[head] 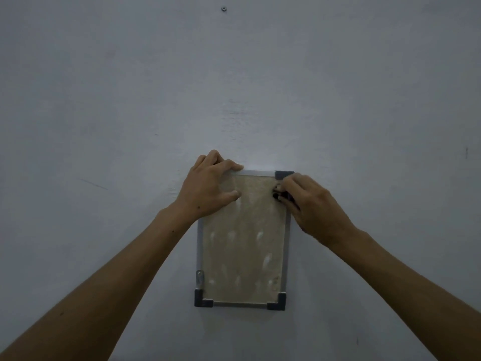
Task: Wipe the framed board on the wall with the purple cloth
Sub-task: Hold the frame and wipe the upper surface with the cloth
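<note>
Framed board [242, 241] on wall [130, 100], lower centre of picture. Left hand [208, 188] grips top-left corner, fingers curled over edge. Right hand [309, 207] pinches small dark object [279, 192] at upper right; whether cloth, cannot tell.

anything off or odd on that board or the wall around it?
The board hangs roughly straight, but its tan face is blotched with pale smears. No purple cloth shows: the left hand grips the top-left corner, and the right hand pinches something small and dark at the right edge. A lone screw sits high above.

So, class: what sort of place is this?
Probably an indoor room, though little shows: a plain painted wall, a small screw in it, and a framed board against it.
</note>
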The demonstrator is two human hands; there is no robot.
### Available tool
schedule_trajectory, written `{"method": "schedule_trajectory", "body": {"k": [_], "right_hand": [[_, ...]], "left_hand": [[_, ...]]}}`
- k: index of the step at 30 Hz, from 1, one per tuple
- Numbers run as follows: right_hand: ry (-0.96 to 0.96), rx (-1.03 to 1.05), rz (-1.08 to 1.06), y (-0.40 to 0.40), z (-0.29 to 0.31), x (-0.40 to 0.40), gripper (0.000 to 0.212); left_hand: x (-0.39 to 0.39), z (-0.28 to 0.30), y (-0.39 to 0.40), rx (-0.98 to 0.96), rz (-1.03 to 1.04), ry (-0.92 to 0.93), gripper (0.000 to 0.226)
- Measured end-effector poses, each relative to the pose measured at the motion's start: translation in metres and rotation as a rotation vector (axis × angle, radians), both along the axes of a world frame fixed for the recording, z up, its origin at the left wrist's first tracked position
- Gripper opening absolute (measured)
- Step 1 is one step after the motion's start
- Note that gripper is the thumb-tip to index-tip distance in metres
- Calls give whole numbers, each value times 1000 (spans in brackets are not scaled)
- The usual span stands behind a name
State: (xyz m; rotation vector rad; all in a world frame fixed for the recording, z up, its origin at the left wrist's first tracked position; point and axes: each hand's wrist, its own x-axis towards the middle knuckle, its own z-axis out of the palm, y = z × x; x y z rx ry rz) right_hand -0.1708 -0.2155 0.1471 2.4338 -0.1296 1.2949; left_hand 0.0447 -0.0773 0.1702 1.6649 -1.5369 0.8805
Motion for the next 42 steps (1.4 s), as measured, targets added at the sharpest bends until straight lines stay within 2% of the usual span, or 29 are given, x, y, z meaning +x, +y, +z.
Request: {"method": "schedule_trajectory", "body": {"k": [4, 8, 12, 13, 16, 17, 21, 25, 29, 33, 37, 38, 41, 42], "right_hand": [[226, -69, -23, 3, -10, 3, 17], [-18, 36, 4, 1, -3, -1, 9], [190, 12, 15, 6, -16, 5, 13], [191, 8, 5, 5, -13, 5, 13], [-37, 70, 5, 2, -5, 3, 10], [-51, 82, 9, 3, -6, 4, 9], [150, -2, 5, 6, -16, 9, 12], [-75, 85, 3, 2, -10, 4, 9], [136, -7, 7, 5, -22, 8, 12], [-107, 110, -6, 1, -14, 5, 8], [117, 15, 5, 7, -27, 9, 14], [105, 20, -5, 6, -25, 9, 16], [-129, 139, -9, 2, -23, 6, 11], [-124, 139, -1, 5, -27, 8, 12]], "left_hand": [[1, 0, 1, 6, 5, -10, 54], [-1, -1, 0, 0, 3, 4, 54], [1, 0, 0, 3, 3, -6, 54], [1, 0, 0, -4, 4, -4, 54], [1, -1, -1, -12, 2, 3, 54], [0, -1, -1, -10, 2, 2, 54], [2, -1, -1, -16, 3, -9, 54], [2, -2, -3, -22, 6, -2, 54], [2, -2, -1, -11, 2, -10, 54], [0, -2, -2, -17, 6, 3, 55], [0, -2, 0, -10, 1, -8, 55], [1, -2, 0, -16, 0, -6, 55], [-1, -3, -1, -23, -2, 3, 55], [-1, -3, 0, -19, -2, 1, 55]]}}
